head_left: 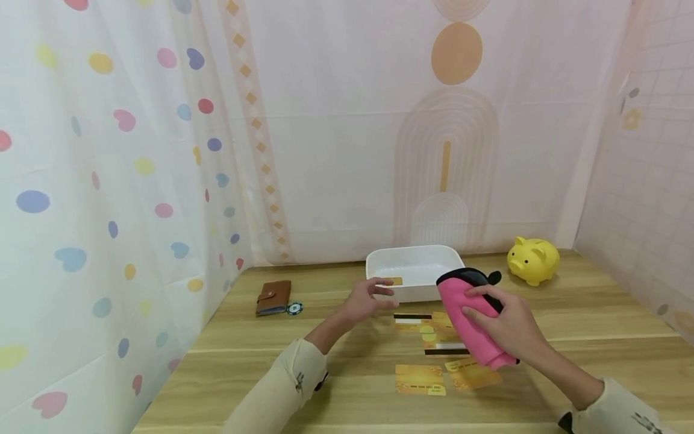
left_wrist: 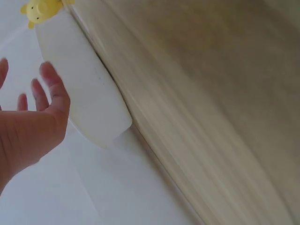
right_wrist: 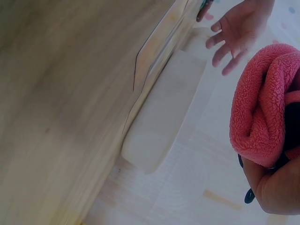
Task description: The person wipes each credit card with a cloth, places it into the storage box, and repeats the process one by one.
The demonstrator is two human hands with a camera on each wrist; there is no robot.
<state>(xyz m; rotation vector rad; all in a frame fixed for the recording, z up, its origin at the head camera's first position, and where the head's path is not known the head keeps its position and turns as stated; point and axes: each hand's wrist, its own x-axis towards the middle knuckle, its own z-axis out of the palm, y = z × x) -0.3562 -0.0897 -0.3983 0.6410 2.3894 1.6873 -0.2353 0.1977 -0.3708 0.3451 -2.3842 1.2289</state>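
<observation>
the right hand (head_left: 512,319) grips a pink plush bundle (head_left: 468,325) from its right side, thumb and fingers closed round it above the table (head_left: 358,404). the bundle's long axis runs from 11 o'clock to 5 o'clock in the head view, the wider, black-rimmed end pointing to 11; a black knob (head_left: 494,277) sticks out by that end at 2 o'clock.

the left hand (head_left: 371,298) hangs with fingers parted and slightly bent, at the near left corner of a white tray (head_left: 412,293). inside the tray, at 8 o'clock, lies a small orange card (head_left: 394,281). a brown wallet (head_left: 275,295) lies at 9 o'clock from the left hand, a poker chip (head_left: 295,308) just beside it at 4 o'clock. more orange cards (head_left: 414,377) lie under and around the bundle, and a yellow piggy bank (head_left: 534,262) stands at 1 o'clock from it.

the right wrist view shows thick, fluffy folds and a dark inside that the head view hides; the left wrist view shows only the tray's outer side.
</observation>
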